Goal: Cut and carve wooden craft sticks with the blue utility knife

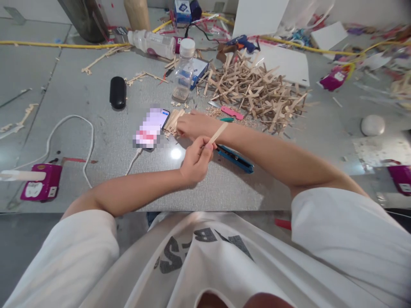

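My left hand (pixel 197 159) pinches a flat wooden craft stick (pixel 219 132) between thumb and fingers, and the stick points up to the right. Crossing beyond it, my right hand (pixel 192 124) reaches to the left with its fingers curled downward at a small stack of craft sticks (pixel 174 119). Its fingertips are partly hidden, so what they hold does not show. Under my right forearm lies a long blue tool (pixel 236 158), partly covered. A pink-handled cutter (pixel 231 112) with a blade rests beyond that forearm, near small wood chips (pixel 212 111).
A large heap of craft sticks (pixel 253 92) spreads at the back right. A phone (pixel 150 128) with a white cable lies left of the stack. A clear bottle (pixel 184 70) stands behind, near a black case (pixel 117 93). A purple box (pixel 41 182) sits at the left.
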Tool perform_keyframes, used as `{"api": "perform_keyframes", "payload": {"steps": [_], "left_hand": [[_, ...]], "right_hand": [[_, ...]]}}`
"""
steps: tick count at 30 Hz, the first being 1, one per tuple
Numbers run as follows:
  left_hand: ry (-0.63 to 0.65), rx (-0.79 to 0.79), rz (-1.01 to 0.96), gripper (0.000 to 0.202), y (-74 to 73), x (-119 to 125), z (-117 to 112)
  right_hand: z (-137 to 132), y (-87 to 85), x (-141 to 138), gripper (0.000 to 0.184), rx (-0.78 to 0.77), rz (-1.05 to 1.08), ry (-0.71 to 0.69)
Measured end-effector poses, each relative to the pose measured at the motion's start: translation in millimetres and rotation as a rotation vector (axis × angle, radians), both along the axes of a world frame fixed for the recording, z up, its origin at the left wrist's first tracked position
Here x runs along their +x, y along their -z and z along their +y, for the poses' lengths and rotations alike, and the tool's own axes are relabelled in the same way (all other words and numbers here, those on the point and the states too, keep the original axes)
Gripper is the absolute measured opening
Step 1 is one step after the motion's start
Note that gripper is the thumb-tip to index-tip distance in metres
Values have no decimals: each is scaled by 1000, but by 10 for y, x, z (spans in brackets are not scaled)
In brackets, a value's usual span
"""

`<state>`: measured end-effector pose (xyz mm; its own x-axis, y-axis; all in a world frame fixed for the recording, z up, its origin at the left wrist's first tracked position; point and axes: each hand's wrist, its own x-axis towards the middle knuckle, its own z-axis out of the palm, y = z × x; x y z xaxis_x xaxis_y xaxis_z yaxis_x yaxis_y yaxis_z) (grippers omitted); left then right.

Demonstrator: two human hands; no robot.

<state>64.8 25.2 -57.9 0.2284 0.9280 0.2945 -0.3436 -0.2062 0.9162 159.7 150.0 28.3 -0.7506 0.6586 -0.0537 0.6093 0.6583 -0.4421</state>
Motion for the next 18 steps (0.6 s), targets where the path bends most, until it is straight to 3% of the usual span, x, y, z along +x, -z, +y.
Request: {"api": "perform_keyframes", "payload": {"steps": [2,5,8,10,14,18], "left_hand": [[2,-7,1,62,-32,-32,-15],[-29,-30,26,61,-78,-78,-7],[-103,-79,66,51,-115,-110,51],[-149,-125,93,39,-138,-126,102],[-147,-251,182,25,-215,-170,143],[-97,-354,219,27,-310,-214,74]], "right_hand": [[-2,16,138,15,-25,148,113],[-139,88,442,6,-93,556,379],[-496,182,653,29,-79,798,621],[-804,226,673,45,-150,1010,831],[-1287,268,587,65,-319,1077,829],[-1392,283,611,62,-383,1042,768]]}}
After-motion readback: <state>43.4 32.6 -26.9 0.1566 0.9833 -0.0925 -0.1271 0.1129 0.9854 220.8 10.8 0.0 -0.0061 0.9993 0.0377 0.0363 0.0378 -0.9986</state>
